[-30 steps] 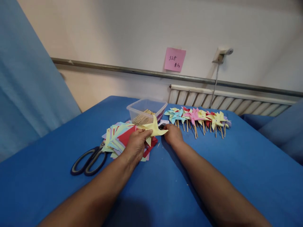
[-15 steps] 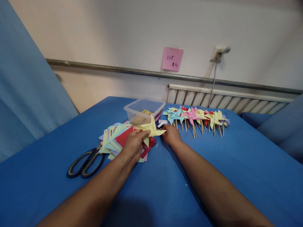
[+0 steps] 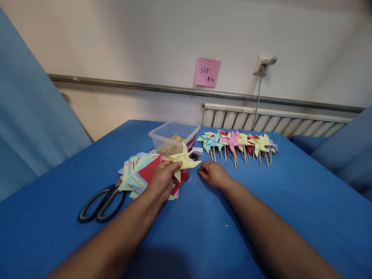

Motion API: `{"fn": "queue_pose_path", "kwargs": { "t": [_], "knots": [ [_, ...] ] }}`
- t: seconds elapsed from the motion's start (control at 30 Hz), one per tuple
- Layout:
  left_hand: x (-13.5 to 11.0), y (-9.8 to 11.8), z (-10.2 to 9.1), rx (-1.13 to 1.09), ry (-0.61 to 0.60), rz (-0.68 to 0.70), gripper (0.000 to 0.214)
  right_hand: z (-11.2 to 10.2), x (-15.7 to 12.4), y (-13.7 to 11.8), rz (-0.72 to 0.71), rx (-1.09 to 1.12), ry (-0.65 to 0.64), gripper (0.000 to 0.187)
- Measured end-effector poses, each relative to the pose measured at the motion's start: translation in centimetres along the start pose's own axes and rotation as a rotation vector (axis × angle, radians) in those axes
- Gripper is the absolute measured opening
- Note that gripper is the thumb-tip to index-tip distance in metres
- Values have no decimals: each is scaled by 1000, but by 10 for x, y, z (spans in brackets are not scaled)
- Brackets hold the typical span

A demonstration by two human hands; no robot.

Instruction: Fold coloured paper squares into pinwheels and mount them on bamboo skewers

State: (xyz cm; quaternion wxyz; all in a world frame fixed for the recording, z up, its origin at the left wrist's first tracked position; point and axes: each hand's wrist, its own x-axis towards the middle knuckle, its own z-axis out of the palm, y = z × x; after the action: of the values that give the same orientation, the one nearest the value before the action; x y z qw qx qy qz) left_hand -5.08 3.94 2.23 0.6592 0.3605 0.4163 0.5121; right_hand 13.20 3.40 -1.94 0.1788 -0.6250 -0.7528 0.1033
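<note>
Between the thumb and fingers of my left hand (image 3: 165,177) is a yellow paper pinwheel (image 3: 185,159), folded into blades, with no stick visible on it. My right hand (image 3: 213,173) rests low over the blue cloth just right of the pinwheel, its fingers curled closed; whatever they hold, if anything, is hidden. Beyond the right hand lie a small dark object (image 3: 194,157), too small to make out, and a small white box (image 3: 198,151). Under and beside my left hand spreads a pile of coloured paper squares (image 3: 136,170).
Scissors (image 3: 101,203) with dark handles lie left of the paper. A clear plastic tub (image 3: 162,133) of wooden sticks (image 3: 171,146) stands behind it. Several finished pinwheels (image 3: 232,141) on sticks lie at the back right. Small wooden bits (image 3: 226,225) dot the blue cloth (image 3: 203,244).
My right hand has drawn back from the small dark object towards me, its fingers now curled. The left hand keeps its hold on the yellow pinwheel. The whole view has shifted slightly.
</note>
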Motion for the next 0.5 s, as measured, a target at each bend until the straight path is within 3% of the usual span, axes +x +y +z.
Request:
{"fn": "queue_pose_path", "kwargs": {
  "t": [0.1,0.23,0.4,0.5],
  "knots": [
    [-2,0,2,-7,-24,-19,19,-6,-12,7,-32,-9,-25,15],
    [-4,0,5,0,-24,-31,18,-7,-21,14,21,-12,34,19],
    [-5,-2,6,18,-35,-46,14,0,-22,2,70,2,124,19],
    [-4,-3,6,23,-29,-34,15,4,-17,-8,79,-30,95,20]
  ]
}}
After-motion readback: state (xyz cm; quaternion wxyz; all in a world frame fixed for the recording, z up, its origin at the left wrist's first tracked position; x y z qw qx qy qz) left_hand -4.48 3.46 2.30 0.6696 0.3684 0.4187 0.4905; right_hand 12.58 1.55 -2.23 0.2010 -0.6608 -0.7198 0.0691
